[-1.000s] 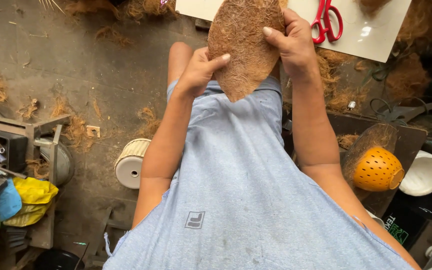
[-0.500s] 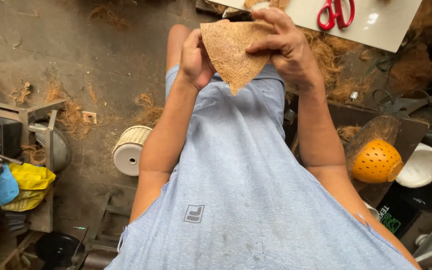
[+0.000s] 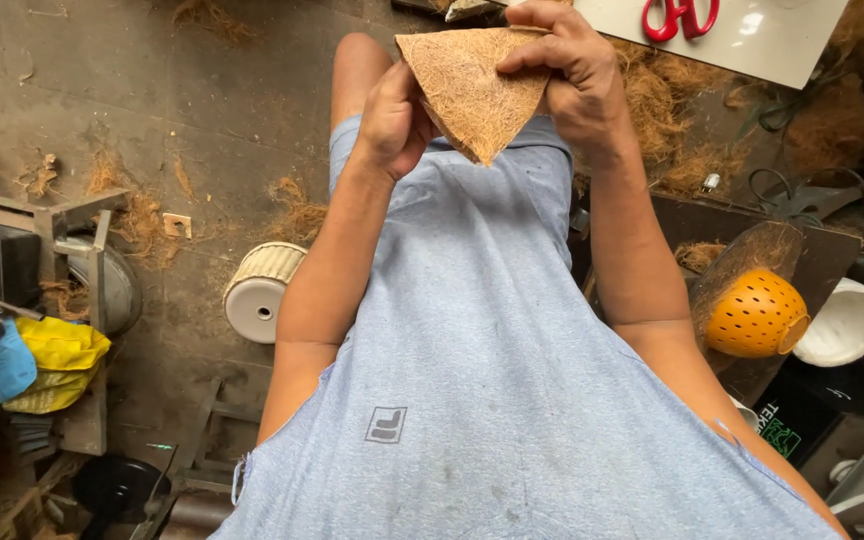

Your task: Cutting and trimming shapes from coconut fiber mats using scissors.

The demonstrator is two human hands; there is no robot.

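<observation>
gripping a folded coir mat point(image 3: 474, 92) between them, left hand point(image 3: 392, 118) and right hand point(image 3: 574, 75) pinch its sides.

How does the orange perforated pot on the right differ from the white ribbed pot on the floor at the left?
The orange perforated pot is pierced with many small holes; the white ribbed pot has ribbed sides and one hole in its flat base. The orange pot carries a brown fibre layer around part of it; the white pot is bare. The orange pot rests on a dark board; the white pot lies on the floor. Both lie on their sides.
</observation>
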